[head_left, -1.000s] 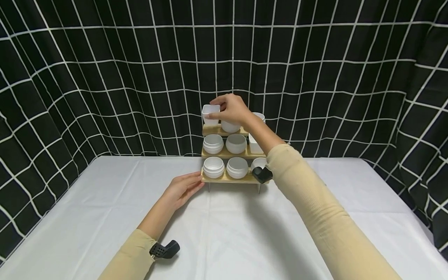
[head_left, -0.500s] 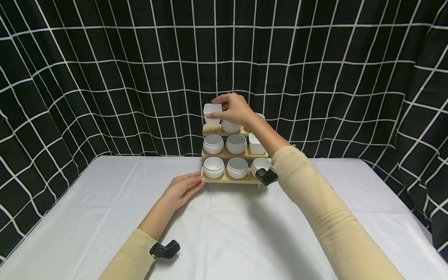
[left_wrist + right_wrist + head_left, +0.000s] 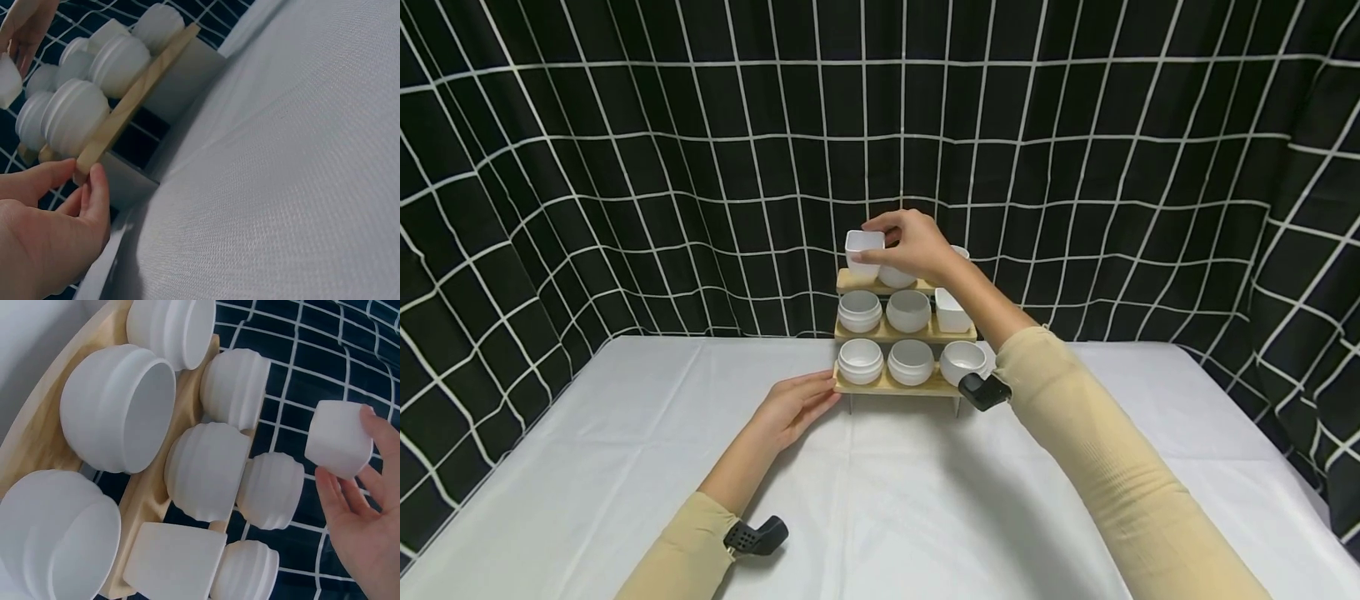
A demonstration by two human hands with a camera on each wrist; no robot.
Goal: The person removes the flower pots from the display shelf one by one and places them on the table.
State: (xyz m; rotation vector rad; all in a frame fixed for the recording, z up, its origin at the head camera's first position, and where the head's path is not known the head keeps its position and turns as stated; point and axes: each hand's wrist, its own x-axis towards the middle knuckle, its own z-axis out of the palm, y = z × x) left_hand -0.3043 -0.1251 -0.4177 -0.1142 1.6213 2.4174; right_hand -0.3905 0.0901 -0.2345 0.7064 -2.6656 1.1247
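The right hand [image 3: 917,247] pinches a small square cup [image 3: 337,439] between thumb and fingers, at the left end of the wooden rack's [image 3: 136,98] top step, but it's hard to tell if they touch. The left hand [image 3: 790,410] pinches the rack's bottom step at its left end, near round white cups [image 3: 910,365].

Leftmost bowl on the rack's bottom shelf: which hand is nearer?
Left. The left hand pinches the left end of the bottom shelf, just beside that bowl; the right hand is farther off, up at the top shelf, holding a square cup.
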